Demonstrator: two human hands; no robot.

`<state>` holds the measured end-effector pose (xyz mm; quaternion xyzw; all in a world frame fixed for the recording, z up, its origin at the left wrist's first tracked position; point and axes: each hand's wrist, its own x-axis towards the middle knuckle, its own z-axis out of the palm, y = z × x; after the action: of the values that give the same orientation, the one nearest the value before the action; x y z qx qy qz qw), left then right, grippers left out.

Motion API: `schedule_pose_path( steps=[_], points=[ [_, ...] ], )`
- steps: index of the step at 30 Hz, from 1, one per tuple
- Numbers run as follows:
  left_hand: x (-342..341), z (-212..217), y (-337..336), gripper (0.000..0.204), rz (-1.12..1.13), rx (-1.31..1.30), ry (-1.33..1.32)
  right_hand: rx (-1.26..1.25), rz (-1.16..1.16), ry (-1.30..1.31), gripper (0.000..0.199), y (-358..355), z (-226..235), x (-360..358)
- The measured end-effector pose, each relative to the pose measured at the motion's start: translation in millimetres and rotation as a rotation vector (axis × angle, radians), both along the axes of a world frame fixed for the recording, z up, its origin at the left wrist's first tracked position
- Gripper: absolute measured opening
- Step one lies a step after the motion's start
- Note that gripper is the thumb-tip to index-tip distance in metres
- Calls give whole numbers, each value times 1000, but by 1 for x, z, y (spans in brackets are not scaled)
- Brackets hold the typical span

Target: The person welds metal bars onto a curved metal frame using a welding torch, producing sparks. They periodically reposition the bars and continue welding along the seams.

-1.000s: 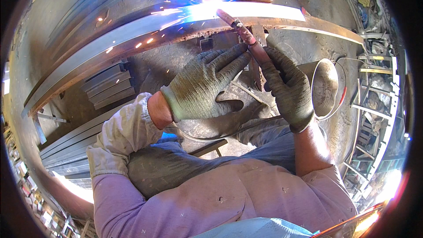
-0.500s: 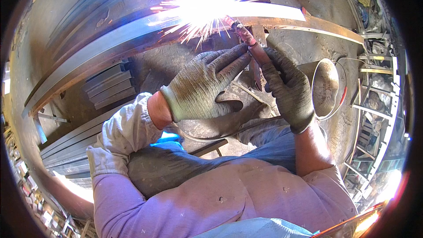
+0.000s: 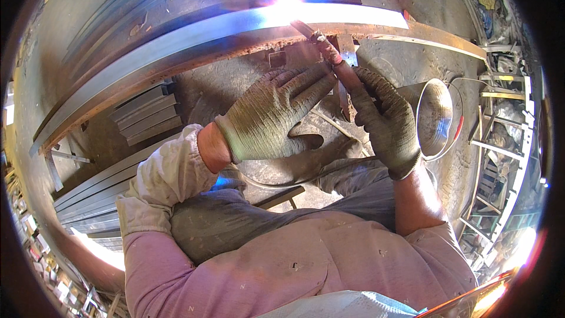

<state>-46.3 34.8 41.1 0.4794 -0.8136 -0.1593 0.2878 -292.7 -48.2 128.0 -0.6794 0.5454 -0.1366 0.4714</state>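
Observation:
My right hand [image 3: 385,121], in a grey-green work glove, is closed round the reddish handle of a welding torch [image 3: 329,51]. The torch slants up and left, its tip at a small bright arc on a long steel bar [image 3: 144,50]. Also gloved, my left hand [image 3: 268,115] is stretched out flat with its thumb apart. Its fingertips meet the torch just ahead of my right hand; whether they press on it I cannot tell. Below the bar runs a rusty beam [image 3: 426,32]. Glare hides the metal right at the arc.
Short steel channels [image 3: 147,115] are stacked at the left, above longer steel bars [image 3: 103,197]. A round, open metal container [image 3: 435,118] lies right of my right hand, with a thin cable looped by it. Metal frames [image 3: 500,150] line the right side.
The large burst of sparks has shrunk to a small glow, and the torch tip now shows. Both hands have stayed nearly in place.

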Motion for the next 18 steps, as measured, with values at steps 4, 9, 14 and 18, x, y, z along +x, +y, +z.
schedule_pose_path(
  steps=[4,9,14,18],
  points=[
    [1,4,-3,109,-28,82,87,12,-7,10,39,-1,-4,-3],
    [1,5,-4,110,-28,78,61,9,-18,-6,40,-1,-8,-4],
    [1,0,-3,110,-22,28,63,2,4,-15,39,-1,-7,-4],
    [0,0,-5,109,-13,-15,20,19,5,-59,39,1,-2,-1]
  ],
)
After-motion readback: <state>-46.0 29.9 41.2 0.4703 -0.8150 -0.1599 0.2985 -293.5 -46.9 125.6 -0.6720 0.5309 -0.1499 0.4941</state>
